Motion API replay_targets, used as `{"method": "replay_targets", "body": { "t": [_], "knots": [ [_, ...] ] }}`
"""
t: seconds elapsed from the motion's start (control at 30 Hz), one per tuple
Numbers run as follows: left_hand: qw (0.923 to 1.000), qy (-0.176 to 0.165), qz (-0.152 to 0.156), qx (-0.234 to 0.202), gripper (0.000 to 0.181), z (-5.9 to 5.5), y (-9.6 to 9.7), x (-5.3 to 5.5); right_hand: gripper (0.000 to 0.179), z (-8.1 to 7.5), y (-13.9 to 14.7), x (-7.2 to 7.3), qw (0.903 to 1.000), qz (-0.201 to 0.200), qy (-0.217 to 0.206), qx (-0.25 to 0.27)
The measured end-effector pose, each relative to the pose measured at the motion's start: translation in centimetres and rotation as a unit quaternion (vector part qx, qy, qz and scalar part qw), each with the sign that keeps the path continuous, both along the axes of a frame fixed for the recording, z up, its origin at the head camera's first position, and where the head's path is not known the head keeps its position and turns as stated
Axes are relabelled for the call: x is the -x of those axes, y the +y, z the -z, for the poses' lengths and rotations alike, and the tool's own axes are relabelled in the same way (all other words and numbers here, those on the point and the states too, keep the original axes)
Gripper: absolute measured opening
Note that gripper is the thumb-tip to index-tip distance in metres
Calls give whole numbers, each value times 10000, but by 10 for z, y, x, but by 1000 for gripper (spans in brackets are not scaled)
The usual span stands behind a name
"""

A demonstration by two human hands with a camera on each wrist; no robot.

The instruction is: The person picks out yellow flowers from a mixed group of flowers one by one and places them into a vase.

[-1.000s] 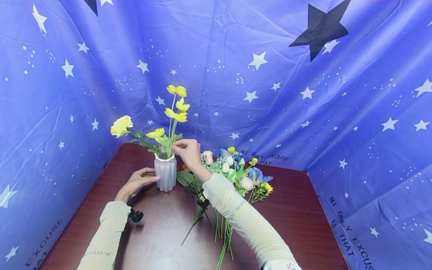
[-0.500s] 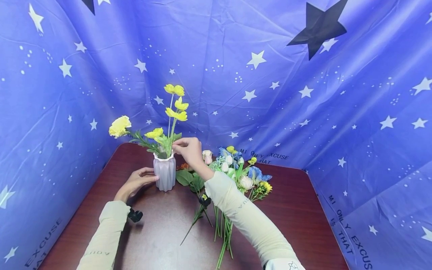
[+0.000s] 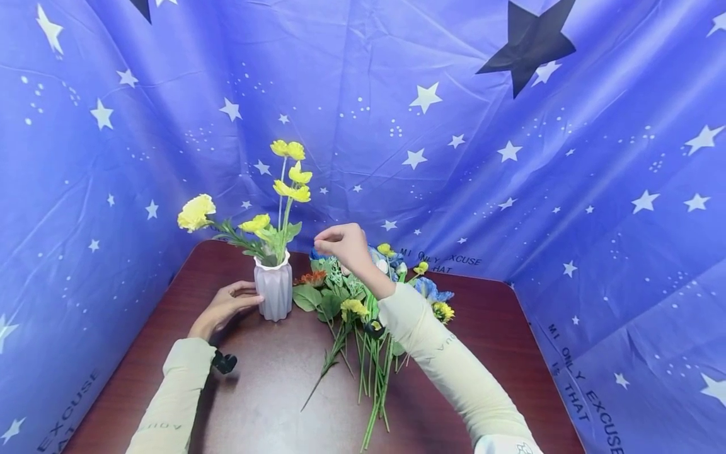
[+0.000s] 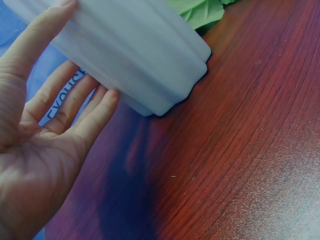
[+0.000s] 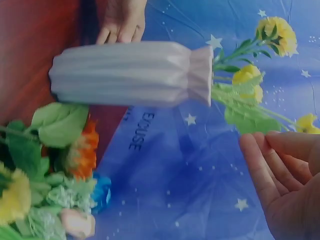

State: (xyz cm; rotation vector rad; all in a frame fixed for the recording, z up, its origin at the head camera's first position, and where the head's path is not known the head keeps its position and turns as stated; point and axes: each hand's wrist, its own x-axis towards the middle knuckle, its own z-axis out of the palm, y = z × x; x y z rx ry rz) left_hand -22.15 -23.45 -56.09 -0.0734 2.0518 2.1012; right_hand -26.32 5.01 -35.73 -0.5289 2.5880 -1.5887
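A pale lilac pleated vase [image 3: 274,291] stands upright on the table, holding yellow flowers. One frilly yellow bloom [image 3: 196,212] leans out left; a tall stem with several yellow blossoms [image 3: 292,191] rises from its mouth. My left hand [image 3: 224,307] touches the vase's left side. In the left wrist view its thumb [image 4: 37,37] lies along the wall and its fingers, fairly straight, meet the lower edge. My right hand [image 3: 348,249] hovers right of the flowers, fingers loosely bent with nothing between them. The right wrist view shows its fingertips [image 5: 248,142] near a green leaf [image 5: 250,119].
A pile of loose flowers lies right of the vase: an orange bloom [image 3: 311,279], yellow bloom [image 3: 354,308], blue flowers [image 3: 432,289] and several green stems [image 3: 377,397] pointing toward me. Star-printed blue cloth [image 3: 363,126] surrounds the dark red table [image 3: 499,366] on the far side and both flanks.
My right hand has let go of the flower stem and drawn back to the right, over the loose pile. My left hand stays against the vase. The head view has shifted slightly.
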Motion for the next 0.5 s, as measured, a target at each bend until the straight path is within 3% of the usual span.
{"method": "replay_targets", "body": {
  "t": [0.23,0.5],
  "knots": [
    [9999,-15,-34,161,62,2,-1,1,9,0,27,-3,9990,-15,51,-444],
    [9998,-27,-8,203,65,3,-2,2,11,12,46,-12,9979,-11,-450,-466]
  ]
}}
